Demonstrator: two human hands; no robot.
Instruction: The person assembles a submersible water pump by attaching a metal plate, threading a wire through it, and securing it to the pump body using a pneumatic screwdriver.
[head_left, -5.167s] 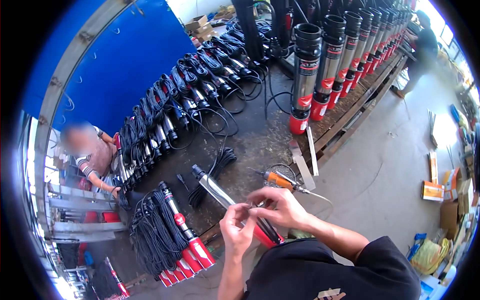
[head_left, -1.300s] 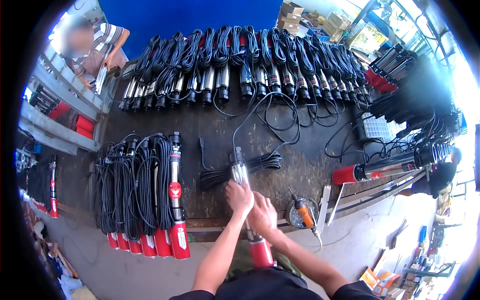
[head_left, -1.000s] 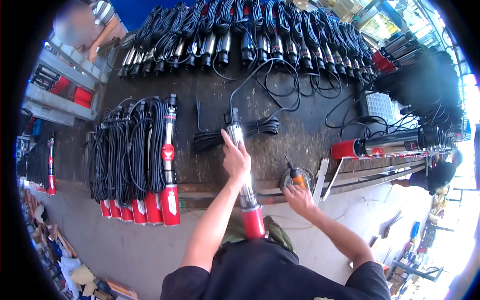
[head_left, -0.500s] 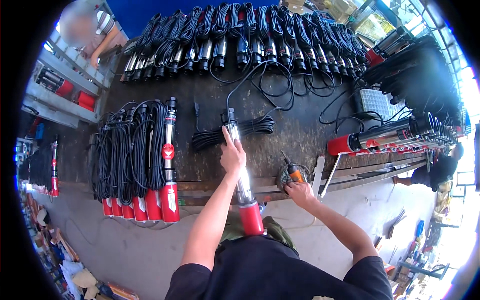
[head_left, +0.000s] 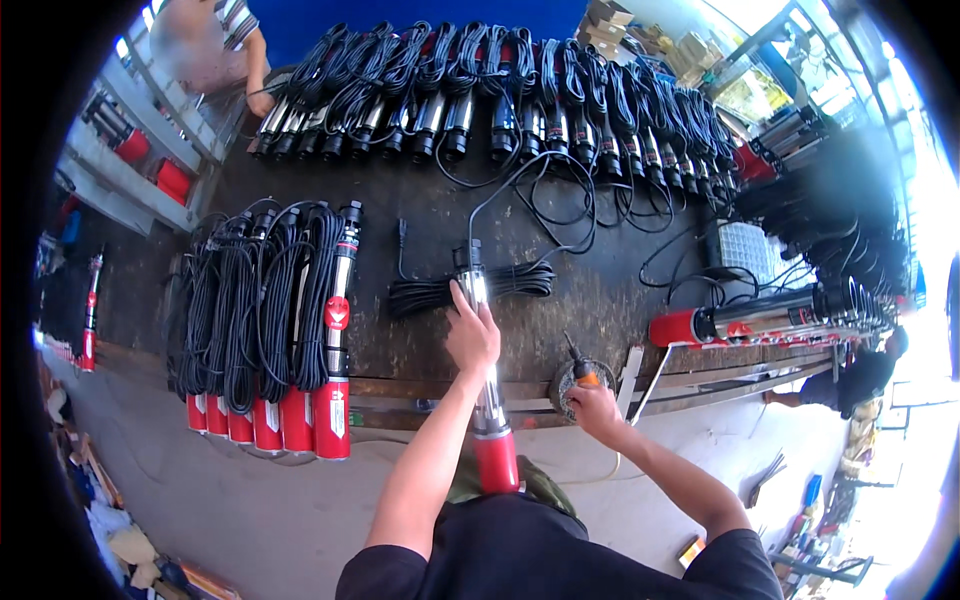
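A submersible pump [head_left: 488, 408], a slim steel tube with a red end, points away from me, its red end against my body. My left hand [head_left: 472, 338] is closed round the tube below its black top, index finger along the metal. A black cable runs from the top, and a tied coil of cable [head_left: 420, 297] lies behind it on the bench. My right hand [head_left: 596, 412] grips an orange-and-black power screwdriver [head_left: 587, 375], its bit tilted up and away to the left. The screwdriver is over a round bowl [head_left: 563, 395] of small parts at the bench edge.
Finished-looking pumps with coiled cables [head_left: 250, 310] stand in a row at left. A long row of pumps [head_left: 500, 110] lies across the back, and more [head_left: 770, 315] lie at right by a white grid tray [head_left: 745, 250]. A person's hand [head_left: 260, 103] rests at the far left corner.
The whole view has shifted slightly downward. The other person's arm at the far left has moved toward the bench. Both my hands keep their holds on the pump and the power screwdriver.
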